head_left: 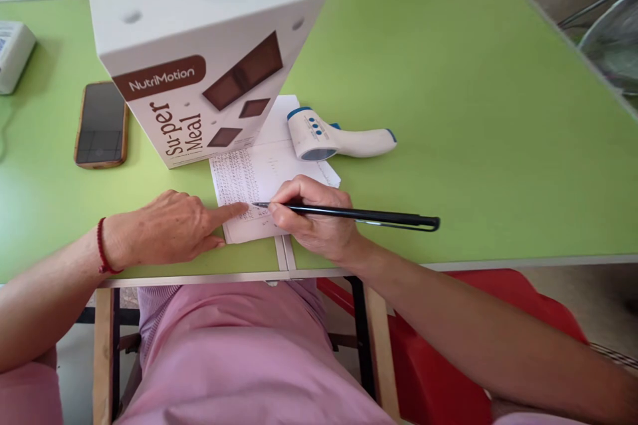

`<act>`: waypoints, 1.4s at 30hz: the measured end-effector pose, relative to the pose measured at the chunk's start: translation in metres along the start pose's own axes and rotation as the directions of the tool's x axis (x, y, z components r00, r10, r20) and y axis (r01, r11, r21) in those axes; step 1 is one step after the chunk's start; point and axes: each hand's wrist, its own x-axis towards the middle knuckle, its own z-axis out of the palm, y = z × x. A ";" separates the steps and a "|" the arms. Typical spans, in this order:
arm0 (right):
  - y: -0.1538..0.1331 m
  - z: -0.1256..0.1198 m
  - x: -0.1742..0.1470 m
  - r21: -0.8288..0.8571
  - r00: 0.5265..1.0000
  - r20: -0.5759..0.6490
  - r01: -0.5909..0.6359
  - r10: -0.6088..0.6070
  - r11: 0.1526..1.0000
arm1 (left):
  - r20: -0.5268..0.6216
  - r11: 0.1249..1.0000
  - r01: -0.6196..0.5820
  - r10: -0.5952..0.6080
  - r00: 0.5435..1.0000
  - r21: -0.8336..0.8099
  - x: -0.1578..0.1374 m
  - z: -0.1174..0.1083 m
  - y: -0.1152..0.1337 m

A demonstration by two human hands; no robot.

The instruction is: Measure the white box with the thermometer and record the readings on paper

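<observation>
My right hand [319, 216] grips a black pen [369, 214], its tip close to the handwriting on a white sheet of paper [269, 229]. The back end of the pen points right. My left hand [172, 226] lies on the table at the sheet's left edge, empty, with the index finger stretched onto the written lines and the other fingers partly bent. Beyond my right hand, a white and blue infrared thermometer [323, 136] rests on the paper's upper right part. A white NutriMotion box [164, 46] stands upright, hiding part of the sheet.
A smartphone [102, 123] in a brown case lies left of the box. At the far left edge sits a white device [14, 53], partly out of view. The green table [448, 113] has a seam near me. A red stool [438, 358] stands below its front edge.
</observation>
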 end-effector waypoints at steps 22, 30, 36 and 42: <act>0.002 0.000 0.000 -0.027 0.999 0.025 0.032 -0.031 0.999 | -0.017 1.000 -0.003 0.003 1.000 0.008 0.000 0.002 0.000; 0.002 0.000 0.001 -0.033 0.999 0.027 0.045 -0.044 0.998 | -0.012 1.000 0.000 0.000 1.000 0.002 0.000 0.001 0.000; 0.003 -0.001 0.000 -0.052 1.000 -0.005 0.020 -0.020 0.998 | -0.035 1.000 -0.004 0.005 0.999 0.018 -0.001 0.002 -0.001; 0.003 0.000 0.001 -0.033 1.000 0.009 0.014 -0.014 0.999 | 0.014 1.000 0.008 -0.008 1.000 0.000 0.000 0.001 0.000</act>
